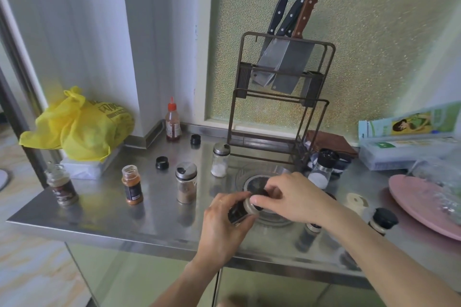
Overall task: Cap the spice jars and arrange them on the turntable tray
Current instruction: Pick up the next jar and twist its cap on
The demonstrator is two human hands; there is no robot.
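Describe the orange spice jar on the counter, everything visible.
The orange spice jar is a small clear bottle of orange-brown powder with a dark printed label. Its threaded neck is open, no cap on. It stands upright on the steel counter, left of the metal-lidded shaker, touching nothing else. Neither hand is near it.

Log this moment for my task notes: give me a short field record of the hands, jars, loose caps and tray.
left hand: holds a dark jar, tilted
right hand: fingers at that jar's mouth, on its cap
uncapped jars: orange spice jar; dark-label jar
loose caps: black cap; second black cap
turntable tray: clear, behind the hands; contents hidden
surface: steel counter
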